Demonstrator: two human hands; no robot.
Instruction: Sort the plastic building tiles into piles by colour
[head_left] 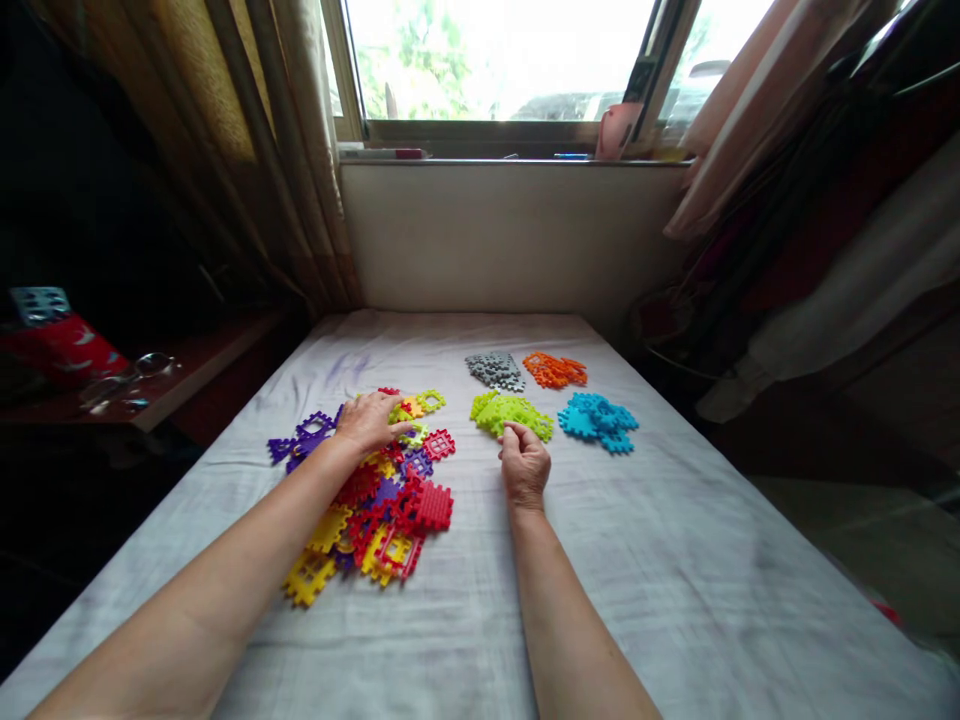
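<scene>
1. At a cloth-covered surface (645,600) beneath a window (495,60), the left hand (367,422) reaches over the mixed pile (367,500) of red, yellow and purple interlocking pieces, fingers extended and parted.
2. The right hand (525,468) rests at the near edge of the lime-green pile (502,410), fingers curled together (whether they clasp a piece, one cannot tell).
3. The key relation: the mixed pile lies under the left hand and spreads toward the person, its longer run near to far; the left hand is clearly the nearer.
4. From the right hand, the lime-green pile lies just beyond, longer side-to-side, with the blue pile (596,420) to its right.
</scene>
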